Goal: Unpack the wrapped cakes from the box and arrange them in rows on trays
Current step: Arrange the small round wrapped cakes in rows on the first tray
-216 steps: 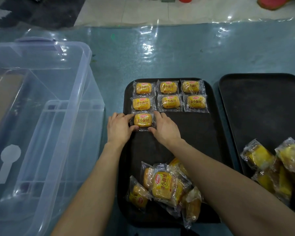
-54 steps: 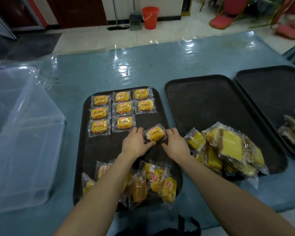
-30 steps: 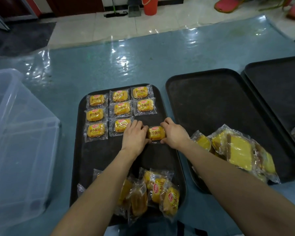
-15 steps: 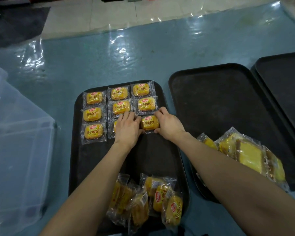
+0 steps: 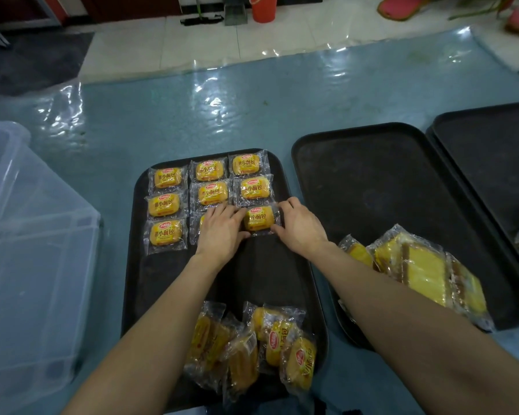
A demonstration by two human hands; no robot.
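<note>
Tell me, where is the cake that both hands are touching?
In the head view the cake lies on the left tray, at the right end of its third row, flanked by the left hand and the right hand.

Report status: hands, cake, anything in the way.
Left hand, right hand touching cake. Cake down, third row, right end. Loose pile at near edge of tray, not blocking.

Head-worn view, angled forward and down, close over tray (image 5: 138, 265)
</note>
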